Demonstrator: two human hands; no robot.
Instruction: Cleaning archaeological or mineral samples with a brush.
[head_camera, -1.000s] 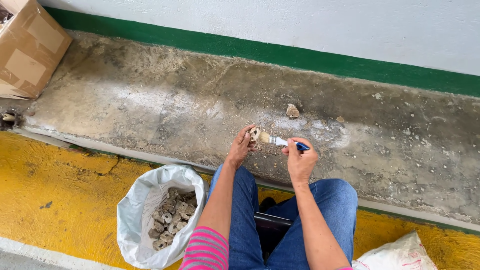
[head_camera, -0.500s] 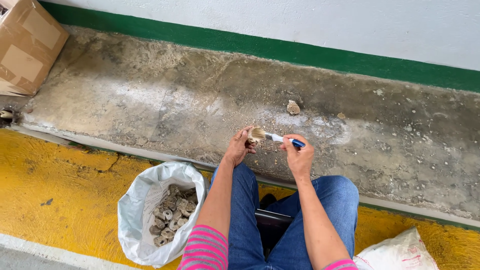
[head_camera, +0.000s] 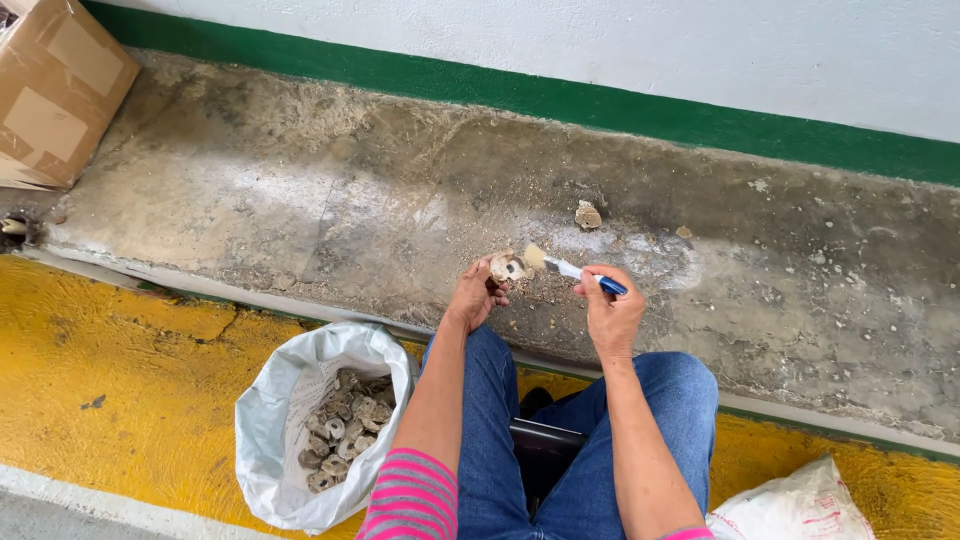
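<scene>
Concrete ledge (head_camera: 300, 200) under a white wall with a green stripe (head_camera: 640, 115), yellow painted floor (head_camera: 120, 390) below it. Far left – cardboard box (head_camera: 55, 85) at the ledge's end. Lower left, white plastic sack (head_camera: 275, 440) stands open on the floor, filled with small grey-brown ring-like pieces (head_camera: 345, 435). Left hand (head_camera: 478, 295) closed around one such dusty piece (head_camera: 507, 267), held just above the ledge. Right hand (head_camera: 610, 315) clamped on a small brush (head_camera: 575, 271) with a blue handle – bristles touching the held piece. One loose piece (head_camera: 588, 215) lies on the ledge beyond. Second white bag (head_camera: 790, 510) at lower right, by the person's knee.
</scene>
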